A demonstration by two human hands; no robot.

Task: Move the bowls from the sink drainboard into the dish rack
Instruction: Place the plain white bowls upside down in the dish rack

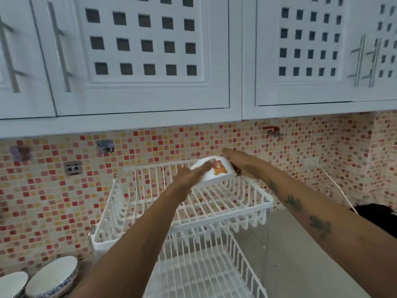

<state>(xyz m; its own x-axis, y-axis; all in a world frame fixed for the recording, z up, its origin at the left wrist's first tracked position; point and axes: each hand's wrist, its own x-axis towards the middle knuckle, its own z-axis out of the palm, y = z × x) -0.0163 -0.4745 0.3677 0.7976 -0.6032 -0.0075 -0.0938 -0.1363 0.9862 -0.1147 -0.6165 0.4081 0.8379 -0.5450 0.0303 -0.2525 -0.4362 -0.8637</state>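
A white bowl with a bear picture (pixel 217 172) is held upside down and tilted over the far part of the top tier of a white wire dish rack (pixel 214 211). My left hand (pixel 190 176) grips its near left side. My right hand (pixel 233 159) holds its far right rim. Two white bowls with blue patterned rims stand tilted at the bottom left, one larger (pixel 51 276) and one at the frame edge (pixel 11 284). The rack's lower tier (pixel 206 274) holds nothing that I can see.
White wall cabinets (pixel 139 57) hang low above the rack. A mosaic tiled wall with a socket (pixel 73 168) and a red valve (pixel 271 131) runs behind. Grey countertop (pixel 300 244) lies right of the rack, with a black object (pixel 378 216) at the right edge.
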